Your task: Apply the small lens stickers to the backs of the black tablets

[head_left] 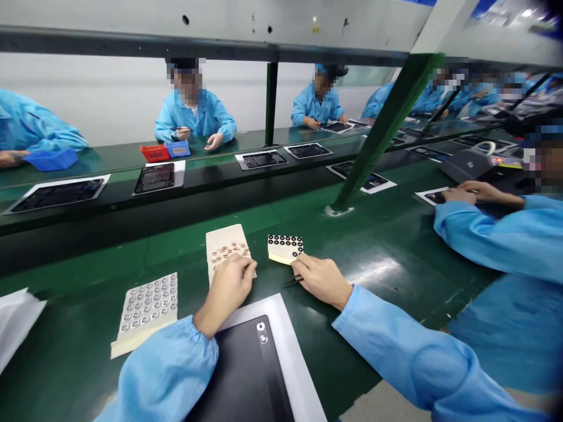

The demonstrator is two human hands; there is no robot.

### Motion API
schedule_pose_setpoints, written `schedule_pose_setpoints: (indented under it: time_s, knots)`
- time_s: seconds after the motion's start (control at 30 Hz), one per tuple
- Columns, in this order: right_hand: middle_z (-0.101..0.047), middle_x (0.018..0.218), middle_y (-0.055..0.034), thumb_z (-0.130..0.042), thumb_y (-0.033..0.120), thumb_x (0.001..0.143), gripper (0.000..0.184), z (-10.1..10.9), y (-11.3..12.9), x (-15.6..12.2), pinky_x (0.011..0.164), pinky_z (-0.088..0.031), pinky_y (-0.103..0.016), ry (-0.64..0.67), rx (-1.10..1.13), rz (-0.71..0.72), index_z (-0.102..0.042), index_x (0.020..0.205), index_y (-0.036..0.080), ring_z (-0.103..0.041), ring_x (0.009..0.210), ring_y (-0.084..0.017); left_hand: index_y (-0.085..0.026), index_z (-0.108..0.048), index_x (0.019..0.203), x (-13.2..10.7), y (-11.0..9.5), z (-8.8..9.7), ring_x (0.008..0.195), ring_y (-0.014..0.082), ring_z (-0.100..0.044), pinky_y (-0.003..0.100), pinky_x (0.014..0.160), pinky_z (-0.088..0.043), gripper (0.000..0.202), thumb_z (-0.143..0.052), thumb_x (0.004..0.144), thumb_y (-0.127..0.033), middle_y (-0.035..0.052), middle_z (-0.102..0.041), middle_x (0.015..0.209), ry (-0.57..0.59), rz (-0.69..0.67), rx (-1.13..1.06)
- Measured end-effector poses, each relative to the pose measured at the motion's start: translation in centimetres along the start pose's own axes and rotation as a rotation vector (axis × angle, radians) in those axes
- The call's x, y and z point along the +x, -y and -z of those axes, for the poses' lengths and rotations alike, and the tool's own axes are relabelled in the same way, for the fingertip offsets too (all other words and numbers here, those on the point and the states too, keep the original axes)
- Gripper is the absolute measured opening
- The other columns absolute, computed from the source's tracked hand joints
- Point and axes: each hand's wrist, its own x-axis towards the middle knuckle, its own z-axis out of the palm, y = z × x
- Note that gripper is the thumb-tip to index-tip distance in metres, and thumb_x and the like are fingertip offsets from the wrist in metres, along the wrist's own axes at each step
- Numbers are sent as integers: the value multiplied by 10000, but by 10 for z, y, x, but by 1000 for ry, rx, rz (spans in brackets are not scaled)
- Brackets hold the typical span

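My left hand (231, 281) is closed in a pinch over a cream sheet (225, 235) dotted with small reddish-brown pieces. Whatever sits between its fingertips is too small to make out. My right hand (323, 280) pinches the lower right corner of a smaller sheet of black round stickers (281, 241). From under the same hand pokes a thin dark tool, seemingly tweezers (294, 281). Below my arms lies a black tablet-like panel (246, 375) on white paper (292, 357); two round camera openings (262, 331) show near its top corner. My left forearm covers part of the panel.
A sheet of clear ring stickers (149, 302) lies to the left. Ahead, black panels on paper (160, 177) line the conveyor (211, 187). A green post (373, 140) rises from the bench. Co-workers in blue sit opposite, and one sleeve (497, 234) is close on the right.
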Motion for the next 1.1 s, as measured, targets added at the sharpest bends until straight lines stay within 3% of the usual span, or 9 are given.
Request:
schedule_pose_setpoints:
  time_s: [0.13,0.23,0.33,0.47,0.63,0.73,0.87,1.0,1.1]
  knots:
    - [-675,983,-48,-528,163,966,168,0,15,-9,653,-385,-251,-132,83,8,-682,1031,159,-621,804,-120,-79,-672,1031,2,-24,-42,817,214,-736,368,834,-630,476,-432,1021,-490,177,-734,936,189,248,-466]
    - [-686,1030,-45,-523,171,964,201,0,20,-11,680,-434,-213,-206,369,-10,-702,1056,172,-641,840,-101,-50,-607,1188,5,-36,-67,917,175,-754,318,951,-609,314,-423,1031,-250,210,-732,1105,182,359,-722]
    - [-688,948,-53,-608,261,956,180,-1,14,-6,700,-473,-207,-235,783,-195,-754,1019,176,-641,820,-110,-52,-578,1248,7,-39,-76,981,171,-753,317,1011,-593,288,-463,989,-104,219,-696,1246,147,428,-872]
    - [-697,874,-60,-719,437,886,289,-4,0,2,667,-468,-233,-123,934,-449,-796,965,171,-630,753,-132,-65,-584,1263,7,-33,-76,939,191,-762,357,979,-621,303,-524,966,-77,207,-688,1276,113,480,-925]
    - [-680,750,-48,-655,489,890,379,-10,-5,4,600,-415,-228,-95,923,-531,-743,784,136,-592,669,-133,-78,-599,1247,10,-30,-80,903,200,-769,360,913,-647,325,-489,948,-19,185,-708,1240,107,497,-900]
    - [-659,681,-49,-588,494,920,425,-16,-3,6,561,-372,-235,-163,852,-617,-698,732,129,-556,600,-133,-73,-579,1281,13,-34,-84,932,210,-768,358,916,-644,329,-467,972,-56,200,-697,1259,110,489,-882]
    - [-707,807,-81,-561,494,939,399,-18,-6,10,666,-449,-260,-352,752,-714,-708,879,128,-632,717,-169,-71,-543,1345,14,-39,-86,965,211,-766,357,974,-619,360,-453,1000,-123,209,-695,1266,168,467,-875]
    - [-716,842,-95,-540,472,979,387,-4,0,8,716,-502,-276,-493,727,-739,-692,939,119,-668,767,-174,-66,-608,1256,4,-41,-69,1033,229,-753,326,997,-596,335,-550,999,-275,225,-718,1207,280,449,-844]
    - [-707,857,-55,-608,345,971,218,15,26,-6,681,-498,-233,-493,734,-544,-694,933,149,-645,734,-124,-85,-666,1087,-17,-37,-39,885,240,-771,332,842,-624,447,-601,963,-510,210,-756,1065,368,434,-744]
